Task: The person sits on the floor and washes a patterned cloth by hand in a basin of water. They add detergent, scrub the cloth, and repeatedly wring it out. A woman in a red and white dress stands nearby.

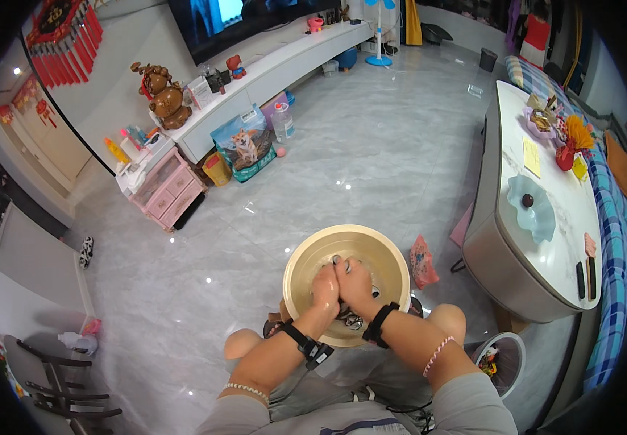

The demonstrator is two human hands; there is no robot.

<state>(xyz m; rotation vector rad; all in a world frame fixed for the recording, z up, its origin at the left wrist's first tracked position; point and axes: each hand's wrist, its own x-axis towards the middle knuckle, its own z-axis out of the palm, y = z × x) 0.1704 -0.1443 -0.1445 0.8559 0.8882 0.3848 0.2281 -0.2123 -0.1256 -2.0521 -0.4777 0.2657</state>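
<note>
My left hand (325,287) and my right hand (356,283) are pressed together inside a round beige plastic basin (297,255) on the floor. Both look wet, and their fingers curl inward around something small. A shiny, silvery-dark object (336,260) peeks out at the far side of the hands; its kind cannot be made out. Beneath my wrists, several shiny metal-looking items (352,321) lie low in the basin, partly hidden by my hands. Black straps with small devices circle both wrists.
A pink printed plastic packet (424,262) lies right of the basin. Beyond it stands a white-topped table (514,250) with a pale blue scalloped dish (536,217). A lined trash bin (517,348) is near my right knee. A pink drawer cabinet (169,190) stands ahead on the left.
</note>
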